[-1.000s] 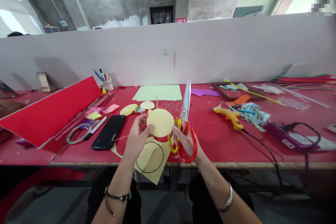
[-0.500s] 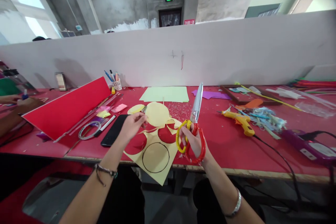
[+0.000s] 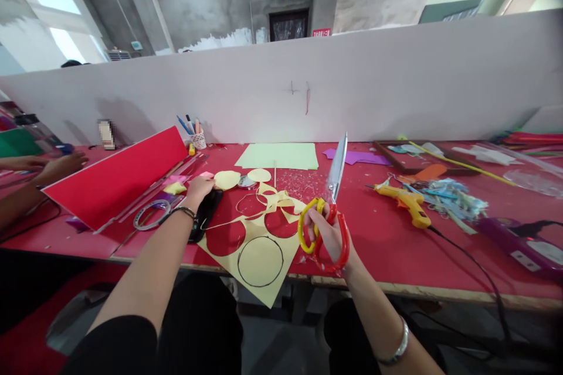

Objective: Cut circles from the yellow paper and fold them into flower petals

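My right hand (image 3: pixel 326 231) is wrapped round the scissors (image 3: pixel 338 167), with red and yellow handles and blades pointing up. At the left, my left hand (image 3: pixel 201 187) is closed at the edge of a pale yellow paper circle (image 3: pixel 227 180), low over the table beyond the black phone (image 3: pixel 206 214). Beside it, another yellow paper circle (image 3: pixel 259 175) lies partly over a small round silvery object. Between my arms, a yellow paper sheet (image 3: pixel 260 261) with cut-out holes and a drawn black circle overhangs the table edge.
Pale green sheets (image 3: pixel 277 156) and purple paper (image 3: pixel 355 157) lie at the back. A yellow glue gun (image 3: pixel 407 204) with a cord is at right. A red board (image 3: pixel 118 179) leans at left near a tape roll (image 3: pixel 152 214). Another person's hands (image 3: pixel 65 167) are at far left.
My left hand has moved left from above the cut sheet, carrying a yellow paper circle towards the phone's far end. My right hand still holds the scissors in nearly the same place.
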Available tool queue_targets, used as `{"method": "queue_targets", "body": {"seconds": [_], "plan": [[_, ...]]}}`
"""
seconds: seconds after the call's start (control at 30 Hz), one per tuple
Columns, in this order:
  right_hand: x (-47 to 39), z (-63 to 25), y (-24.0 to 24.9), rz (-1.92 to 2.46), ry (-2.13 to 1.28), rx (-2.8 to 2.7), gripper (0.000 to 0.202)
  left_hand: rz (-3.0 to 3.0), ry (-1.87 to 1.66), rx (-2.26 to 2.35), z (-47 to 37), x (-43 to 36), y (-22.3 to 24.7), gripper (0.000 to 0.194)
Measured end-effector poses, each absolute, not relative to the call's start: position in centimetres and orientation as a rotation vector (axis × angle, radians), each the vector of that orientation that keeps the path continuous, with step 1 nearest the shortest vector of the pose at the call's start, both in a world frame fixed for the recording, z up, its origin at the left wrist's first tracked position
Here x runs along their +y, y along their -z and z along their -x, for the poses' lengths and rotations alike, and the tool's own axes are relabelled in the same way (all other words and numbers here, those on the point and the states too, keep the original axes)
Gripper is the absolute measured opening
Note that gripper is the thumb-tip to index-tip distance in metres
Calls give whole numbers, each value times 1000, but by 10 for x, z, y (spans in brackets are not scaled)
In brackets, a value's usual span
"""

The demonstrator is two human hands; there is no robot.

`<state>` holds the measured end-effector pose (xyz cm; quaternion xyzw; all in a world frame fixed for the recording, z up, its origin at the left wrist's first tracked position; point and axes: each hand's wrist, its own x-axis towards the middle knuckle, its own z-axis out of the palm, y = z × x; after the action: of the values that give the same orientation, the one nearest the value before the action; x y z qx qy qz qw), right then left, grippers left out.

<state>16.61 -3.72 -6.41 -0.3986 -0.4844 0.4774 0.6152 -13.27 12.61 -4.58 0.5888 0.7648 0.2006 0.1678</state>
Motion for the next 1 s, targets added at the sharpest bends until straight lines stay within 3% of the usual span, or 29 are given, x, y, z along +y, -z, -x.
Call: {"method": "queue_targets", "body": {"seconds": [0.17, 0.27, 0.37, 0.43, 0.5, 0.57, 0.7, 0.73, 1.0], "plan": [[-38, -169, 64, 934, -1070, -1114, 33, -1833, -455, 2295, 120, 129, 33, 35], [-37, -169, 66, 947, -1069, -1104, 32, -2077, -344, 2073, 93, 123, 27, 38], [-35, -169, 67, 957, -1067, -1083, 30, -2350, -225, 1678, 62, 109, 23, 52], [-35, -169, 66, 959, -1065, -1071, 30, -2509, -168, 1432, 43, 101, 22, 73], [-35, -170, 65, 960, -1064, -1068, 31, -2604, -106, 1280, 29, 97, 23, 78], [-36, -171, 64, 965, -1057, -1068, 32, -2653, -52, 1211, 19, 99, 26, 68], [-36, -173, 62, 978, -1013, -1051, 34, -2629, 85, 1201, 10, 111, 31, 23], [-36, -174, 62, 979, -1002, -1046, 34, -2605, 111, 1214, 8, 115, 31, 19], [-35, -174, 62, 986, -988, -1007, 31, -2391, 32, 1403, -1, 136, -8, 28]]}}
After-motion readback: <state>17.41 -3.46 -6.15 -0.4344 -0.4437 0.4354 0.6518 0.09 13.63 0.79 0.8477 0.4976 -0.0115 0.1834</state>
